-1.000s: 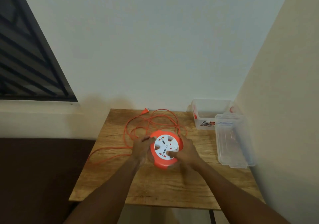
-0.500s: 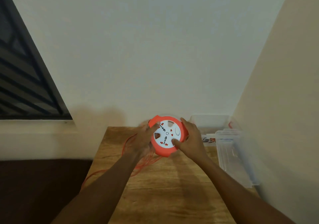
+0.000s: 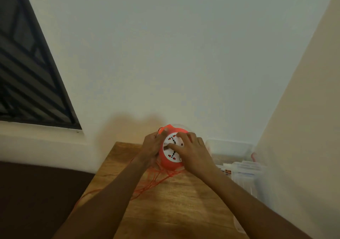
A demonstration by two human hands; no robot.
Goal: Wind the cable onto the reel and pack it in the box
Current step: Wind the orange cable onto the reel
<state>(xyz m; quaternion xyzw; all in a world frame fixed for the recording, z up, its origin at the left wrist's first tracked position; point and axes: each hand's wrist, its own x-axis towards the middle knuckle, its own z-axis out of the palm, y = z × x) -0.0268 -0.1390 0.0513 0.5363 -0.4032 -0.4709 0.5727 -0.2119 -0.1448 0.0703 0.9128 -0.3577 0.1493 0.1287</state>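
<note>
You have the reel (image 3: pixel 170 162) lifted off the tabletop (image 3: pixel 176 207) and tipped so its white socket face looks up at you, which puts both rims within reach for turning. Your left hand (image 3: pixel 152 146) is wrapped around the reel's left edge, gripping it as the steady side. Your right hand (image 3: pixel 193 153) is closed on the reel too, fingers spread over the white face and thumb across it (a hold that looks suited to cranking the inner disc, though that is only my reading).

The cable (image 3: pixel 156 179) hangs loose from under the reel and trails in tangled orange loops across the tabletop toward its left edge, so winding looks barely begun. Holding the reel raised gives the cable room to feed in without dragging.

The box (image 3: pixel 230 146) sits open at the back right corner, well apart from the reel, with a clear lid (image 3: pixel 246 176) just in front of it. Watch the loops for snags.
</note>
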